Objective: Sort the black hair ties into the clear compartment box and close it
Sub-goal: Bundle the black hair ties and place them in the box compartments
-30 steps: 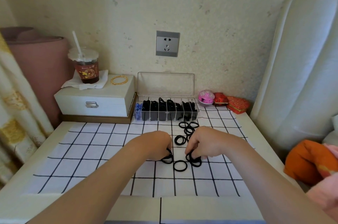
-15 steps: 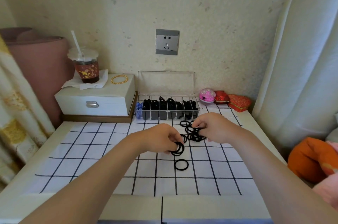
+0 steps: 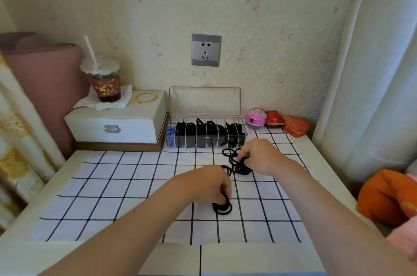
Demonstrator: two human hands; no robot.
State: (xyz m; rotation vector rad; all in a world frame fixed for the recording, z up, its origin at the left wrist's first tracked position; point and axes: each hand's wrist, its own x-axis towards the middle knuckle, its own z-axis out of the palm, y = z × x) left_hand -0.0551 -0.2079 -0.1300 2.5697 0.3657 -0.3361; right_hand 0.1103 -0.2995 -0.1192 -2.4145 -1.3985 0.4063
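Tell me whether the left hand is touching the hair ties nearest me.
Touching. In the head view the left hand pinches the hair ties, fingers curled into them.

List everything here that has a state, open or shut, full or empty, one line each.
clear compartment box, lid open and upright, compartments holding black ties
loose hair ties, lying on the checked cloth, outside the box
left hand, fingers curled on a stack of ties
right hand, pinching a bunch of ties
white case, closed, latch down
drink cup, lidded, straw in, partly full
wall socket, nothing plugged in
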